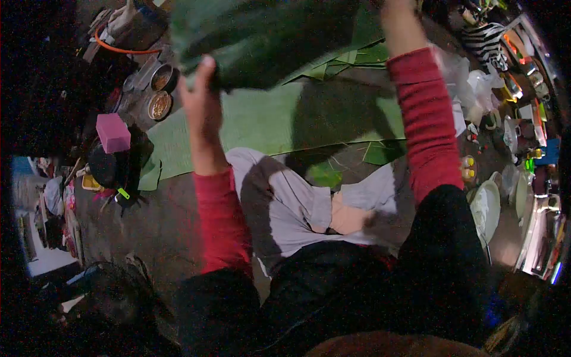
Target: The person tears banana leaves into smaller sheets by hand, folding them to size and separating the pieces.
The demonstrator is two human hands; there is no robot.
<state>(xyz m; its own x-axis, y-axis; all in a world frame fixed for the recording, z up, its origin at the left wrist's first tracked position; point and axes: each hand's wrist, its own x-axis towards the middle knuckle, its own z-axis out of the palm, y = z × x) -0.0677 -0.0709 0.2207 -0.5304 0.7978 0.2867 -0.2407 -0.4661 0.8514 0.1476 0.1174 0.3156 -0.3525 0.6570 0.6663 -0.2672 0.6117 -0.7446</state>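
A large dark green banana leaf (262,41) is held up in front of me at the top of the head view. My left hand (203,104) is closed on its lower left edge, with the thumb pointing up. At the leaf's right end, my right hand (403,27) grips it; this hand is blurred and its fingers are partly cut off by the frame. Below lies a paler green leaf sheet (256,119), spread across the floor with the raised leaf's shadow on it. Several cut leaf pieces (357,58) lie behind.
Two round bowls (159,106) and a pink box (113,133) stand at the left. To the right are clear plastic bags (479,89), yellow-topped bottles (468,166) and a pale basin (485,211). My crossed legs (285,205) are close to the near leaf edge.
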